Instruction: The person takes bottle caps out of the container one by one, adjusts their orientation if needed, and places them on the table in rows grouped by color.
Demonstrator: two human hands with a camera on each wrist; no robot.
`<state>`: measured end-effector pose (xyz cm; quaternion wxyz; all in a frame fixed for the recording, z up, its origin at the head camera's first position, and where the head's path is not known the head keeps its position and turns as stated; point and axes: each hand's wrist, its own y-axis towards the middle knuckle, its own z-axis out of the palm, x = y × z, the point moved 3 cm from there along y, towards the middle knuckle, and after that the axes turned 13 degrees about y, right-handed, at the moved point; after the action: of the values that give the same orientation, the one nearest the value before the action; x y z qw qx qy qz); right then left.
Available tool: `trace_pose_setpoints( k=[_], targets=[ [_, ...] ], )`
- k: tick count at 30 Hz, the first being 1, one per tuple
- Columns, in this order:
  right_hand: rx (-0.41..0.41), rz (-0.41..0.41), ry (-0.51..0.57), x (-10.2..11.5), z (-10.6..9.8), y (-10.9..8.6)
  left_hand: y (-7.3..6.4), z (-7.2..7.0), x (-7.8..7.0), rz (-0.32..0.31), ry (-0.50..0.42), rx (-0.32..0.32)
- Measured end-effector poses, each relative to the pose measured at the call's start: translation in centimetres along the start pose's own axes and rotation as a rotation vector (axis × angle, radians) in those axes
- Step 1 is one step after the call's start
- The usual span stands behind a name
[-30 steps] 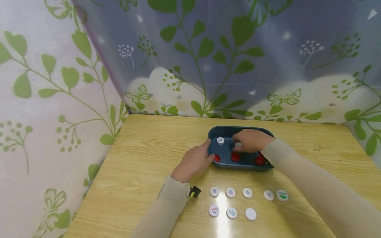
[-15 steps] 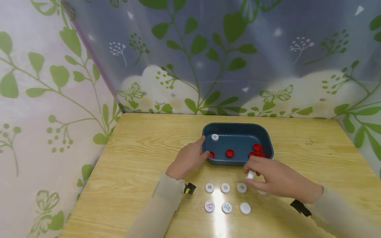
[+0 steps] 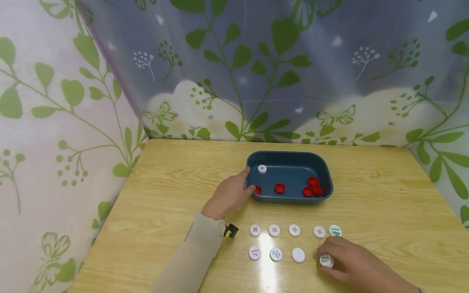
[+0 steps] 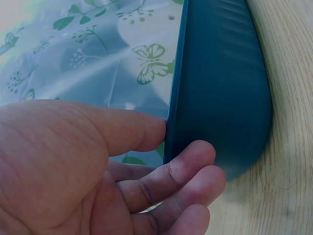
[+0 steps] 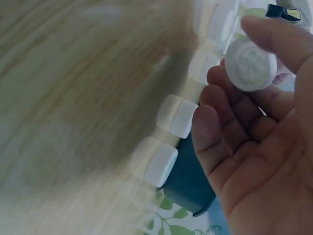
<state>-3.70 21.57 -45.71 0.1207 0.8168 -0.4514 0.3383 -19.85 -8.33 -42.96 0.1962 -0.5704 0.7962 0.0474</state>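
Note:
A dark blue rectangular tub stands on the wooden table. My left hand grips its left end, fingers at the rim; in the left wrist view they lie against the tub's outer wall. Inside sit a white cap and several red caps. Low on the right, my right hand pinches a white bottle cap between thumb and fingers, its printed top facing up. That cap is at the right end of the front row, beside a plain white cap.
Several white caps form two rows in front of the tub. The back row runs from a cap with a square mark to a green-and-white printed cap. A pink-printed cap starts the front row. A patterned curtain rises behind the table.
My right hand has come out of the tub with a white cap and moved toward me, down to the right end of the front row. My left hand stays at the tub's left end.

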Motion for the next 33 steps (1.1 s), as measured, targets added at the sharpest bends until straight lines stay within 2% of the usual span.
trace_pose_setpoints(
  k=[3,4,7,11,14,20,27,33],
  targets=[
    [-0.017,-0.060,0.033,-0.22,0.40,0.11,-0.10,-0.01,-0.02,-0.005,0.005,-0.004],
    [-0.013,-0.052,0.047,-0.30,0.45,0.20,-0.09,-0.03,-0.04,-0.005,0.007,-0.003],
    [0.003,0.035,0.090,-0.55,0.62,0.44,-0.06,-0.04,-0.08,-0.010,0.001,0.005],
    [-0.020,0.104,0.042,-0.53,0.55,0.60,-0.02,-0.03,-0.13,-0.012,-0.015,0.015],
    [-0.052,0.077,-0.039,-0.36,0.47,0.66,-0.01,-0.13,-0.19,-0.014,-0.015,0.020],
    [-0.070,0.065,-0.078,-0.22,0.34,0.70,0.02,-0.34,-0.22,-0.022,-0.008,0.030],
    [-0.138,-0.060,-0.109,-0.45,0.65,0.76,0.00,-0.36,-0.33,-0.028,-0.006,0.041],
    [-0.157,-0.010,-0.110,-0.71,0.86,0.73,-0.06,-0.36,-0.46,-0.028,-0.001,0.045]
  ],
)
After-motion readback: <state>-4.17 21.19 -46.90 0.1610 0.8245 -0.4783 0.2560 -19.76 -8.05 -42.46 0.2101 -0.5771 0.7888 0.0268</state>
